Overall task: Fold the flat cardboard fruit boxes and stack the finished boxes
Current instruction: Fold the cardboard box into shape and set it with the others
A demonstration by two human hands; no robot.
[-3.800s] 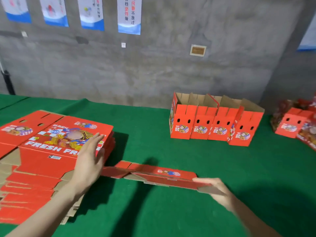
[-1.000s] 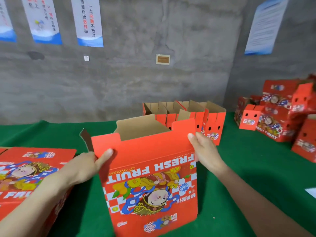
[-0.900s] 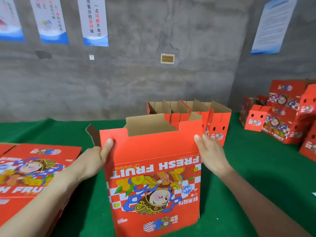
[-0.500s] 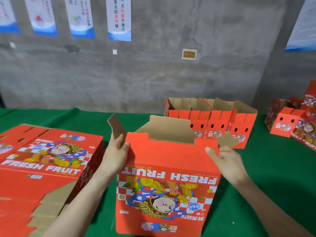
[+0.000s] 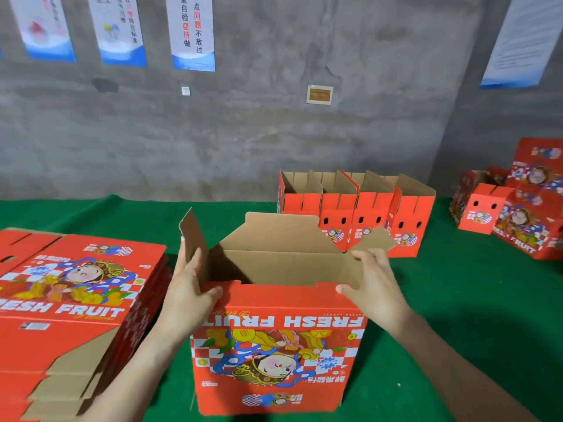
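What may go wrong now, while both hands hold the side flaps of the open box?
1. Seemingly only the left hand and right hand keep the open box square; it might skew or collapse.
2. The right flap leans inward while the left flap stands up; uneven folding could leave a crooked closure.

**Printed cardboard on green cloth**

The open box is cardboard, smooth red print with a slight sheen outside and raw matt brown inside. The flat stack and the folded boxes show the same card. A matt, felt-like green cloth covers the bench. The wall is rough, mottled grey concrete, and its posters look like smooth paper.
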